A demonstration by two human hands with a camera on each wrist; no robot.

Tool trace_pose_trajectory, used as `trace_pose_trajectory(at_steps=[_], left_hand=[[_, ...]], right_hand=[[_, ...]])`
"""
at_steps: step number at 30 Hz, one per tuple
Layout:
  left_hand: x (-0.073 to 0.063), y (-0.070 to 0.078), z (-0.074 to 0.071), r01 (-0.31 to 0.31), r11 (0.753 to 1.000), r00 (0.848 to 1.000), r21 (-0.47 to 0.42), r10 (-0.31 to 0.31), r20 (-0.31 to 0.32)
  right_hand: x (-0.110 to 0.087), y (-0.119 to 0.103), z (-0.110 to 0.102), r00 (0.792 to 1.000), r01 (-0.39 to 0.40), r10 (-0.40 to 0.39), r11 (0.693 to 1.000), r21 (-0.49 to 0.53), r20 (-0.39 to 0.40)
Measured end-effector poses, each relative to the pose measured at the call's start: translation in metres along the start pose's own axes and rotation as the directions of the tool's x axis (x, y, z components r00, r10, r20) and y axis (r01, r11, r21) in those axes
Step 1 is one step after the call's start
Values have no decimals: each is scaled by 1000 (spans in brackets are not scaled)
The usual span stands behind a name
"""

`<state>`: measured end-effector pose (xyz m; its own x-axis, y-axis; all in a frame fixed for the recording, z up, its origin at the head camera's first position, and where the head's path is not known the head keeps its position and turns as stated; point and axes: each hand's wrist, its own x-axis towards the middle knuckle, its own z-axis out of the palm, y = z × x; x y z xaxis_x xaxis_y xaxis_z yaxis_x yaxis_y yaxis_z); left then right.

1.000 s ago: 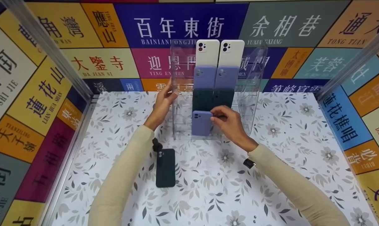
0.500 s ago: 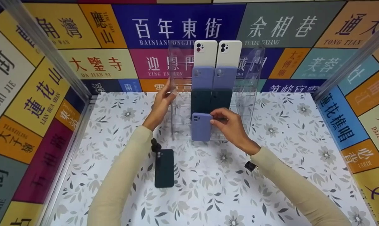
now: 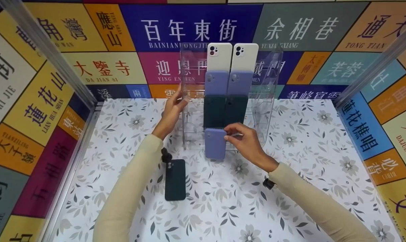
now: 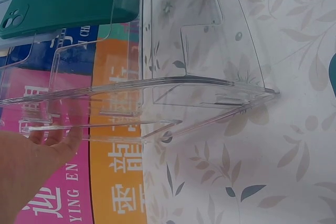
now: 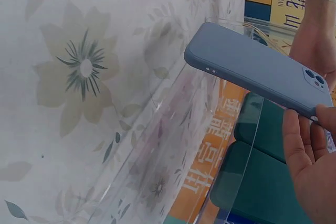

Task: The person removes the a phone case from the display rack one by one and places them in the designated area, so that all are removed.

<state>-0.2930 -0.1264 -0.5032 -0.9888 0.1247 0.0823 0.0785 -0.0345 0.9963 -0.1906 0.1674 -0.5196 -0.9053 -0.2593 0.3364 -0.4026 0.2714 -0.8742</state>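
Purple phone case [image 3: 215, 145] pinched in my right hand [image 3: 246, 138], left hand [image 3: 172, 110] gripping the clear stand [image 4: 184, 80], I count six cases [image 3: 217, 84] racked, dark case [image 3: 175, 179] also out.

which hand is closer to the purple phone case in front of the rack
Right: the right hand pinches the purple phone case by its edge; the left hand is farther, at the left side of the rack.

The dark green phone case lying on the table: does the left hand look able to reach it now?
Probably yes: nothing seems to lie on the dark green phone case, but the left hand holds the clear stand and should release it first.
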Motion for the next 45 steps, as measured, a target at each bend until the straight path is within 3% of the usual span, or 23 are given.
trace_pose_trajectory(at_steps=[19, 37, 45], left_hand=[[-1, 0, 0, -31, 999, 999, -18, 31, 12], [-1, 2, 2, 5, 1000, 1000, 10, -5, -3], [-1, 1, 2, -11, 1000, 1000, 7, 11, -4]], right_hand=[[-18, 7, 7, 998, -36, 35, 999, 18, 46], [-28, 8, 19, 994, -94, 92, 995, 28, 65], [-30, 10, 25, 992, -111, 107, 992, 64, 72]])
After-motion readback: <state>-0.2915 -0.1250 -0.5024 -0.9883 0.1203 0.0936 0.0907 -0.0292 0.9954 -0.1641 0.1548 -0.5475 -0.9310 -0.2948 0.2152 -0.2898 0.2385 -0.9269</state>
